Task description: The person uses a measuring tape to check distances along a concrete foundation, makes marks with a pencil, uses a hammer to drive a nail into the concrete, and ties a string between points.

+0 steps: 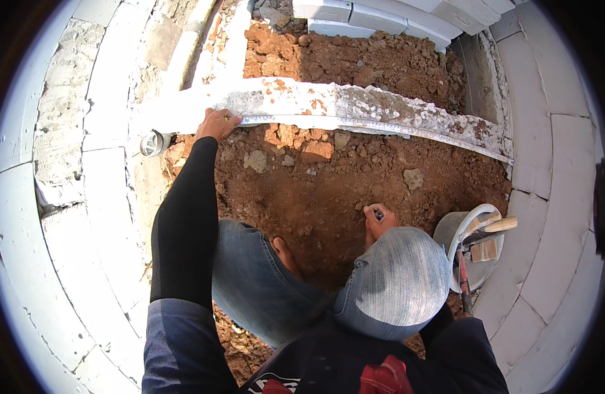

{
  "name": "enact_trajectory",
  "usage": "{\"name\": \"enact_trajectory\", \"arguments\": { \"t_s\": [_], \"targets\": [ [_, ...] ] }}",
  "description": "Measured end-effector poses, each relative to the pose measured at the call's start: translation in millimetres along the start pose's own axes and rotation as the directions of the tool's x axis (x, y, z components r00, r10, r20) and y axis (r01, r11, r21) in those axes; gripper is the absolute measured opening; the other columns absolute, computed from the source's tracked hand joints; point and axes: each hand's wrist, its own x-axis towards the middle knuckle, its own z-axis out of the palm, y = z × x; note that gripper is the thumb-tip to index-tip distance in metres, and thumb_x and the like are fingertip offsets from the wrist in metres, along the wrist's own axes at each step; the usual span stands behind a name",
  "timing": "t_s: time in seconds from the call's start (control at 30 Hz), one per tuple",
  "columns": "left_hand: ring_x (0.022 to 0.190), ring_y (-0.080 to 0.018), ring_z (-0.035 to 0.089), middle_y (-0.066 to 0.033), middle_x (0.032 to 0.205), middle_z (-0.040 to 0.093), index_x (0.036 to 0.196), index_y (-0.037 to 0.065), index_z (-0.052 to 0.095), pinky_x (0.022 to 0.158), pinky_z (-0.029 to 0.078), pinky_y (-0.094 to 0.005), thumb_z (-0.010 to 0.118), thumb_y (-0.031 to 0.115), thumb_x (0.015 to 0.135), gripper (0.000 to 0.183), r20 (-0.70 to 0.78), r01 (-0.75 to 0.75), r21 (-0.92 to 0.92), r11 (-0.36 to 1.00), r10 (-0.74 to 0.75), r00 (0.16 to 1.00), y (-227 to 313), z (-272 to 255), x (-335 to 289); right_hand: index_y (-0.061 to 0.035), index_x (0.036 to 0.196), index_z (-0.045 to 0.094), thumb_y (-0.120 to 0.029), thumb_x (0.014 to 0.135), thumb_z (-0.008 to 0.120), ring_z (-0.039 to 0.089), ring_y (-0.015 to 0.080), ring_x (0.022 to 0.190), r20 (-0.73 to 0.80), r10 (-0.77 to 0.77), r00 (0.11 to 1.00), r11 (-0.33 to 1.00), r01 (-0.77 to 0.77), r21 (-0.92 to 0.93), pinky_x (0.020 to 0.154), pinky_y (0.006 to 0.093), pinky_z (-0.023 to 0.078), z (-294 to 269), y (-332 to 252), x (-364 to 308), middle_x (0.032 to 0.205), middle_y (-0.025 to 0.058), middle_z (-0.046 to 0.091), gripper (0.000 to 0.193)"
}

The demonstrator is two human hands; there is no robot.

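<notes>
My left hand is closed around the left end of a tape measure, with a bit of yellow showing at the fingers. The tape's white blade runs out to the right along the near edge of a pale concrete beam and reaches the block wall on the right. By my right knee, my right hand is closed on a slim, dark, pen-like thing. Only its end shows, low over the reddish soil.
A grey bucket holding several wooden-handled tools stands on my right against the block wall. Another block wall rises on the left, near a pipe end. Stacked white blocks lie at the far side. Loose soil lies below me.
</notes>
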Motion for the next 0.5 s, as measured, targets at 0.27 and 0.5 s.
{"name": "enact_trajectory", "arguments": {
  "t_s": [0.27,0.5],
  "targets": [
    [0.121,-0.0368,0.06,-0.0175,0.139,0.05,0.128,0.016,0.069,0.104,0.047,-0.0484,0.062,0.059,0.091,0.057,-0.02,0.04,0.022,0.999,-0.04,0.999,15,-6,-6,-0.0064,0.103,0.073,-0.036,0.093,0.07,0.071,0.022,0.081,0.021,0.008,1.0,1.0,-0.008,-0.025,0.075,0.0379,0.054,-7,-6,-1,0.085,0.0114,0.074,0.031],
    [0.121,-0.0357,0.06,-0.0173,0.141,0.05,0.127,0.016,0.069,0.105,0.048,-0.0477,0.062,0.059,0.091,0.056,-0.002,0.029,0.027,0.999,-0.029,1.0,10,-5,-3,-0.0056,0.103,0.073,-0.036,0.094,0.068,0.069,0.0206,0.077,0.015,-0.004,1.0,0.999,0.005,-0.036,0.075,0.0372,0.053,-9,-16,-6,0.084,0.0097,0.074,0.032]
  ]
}}
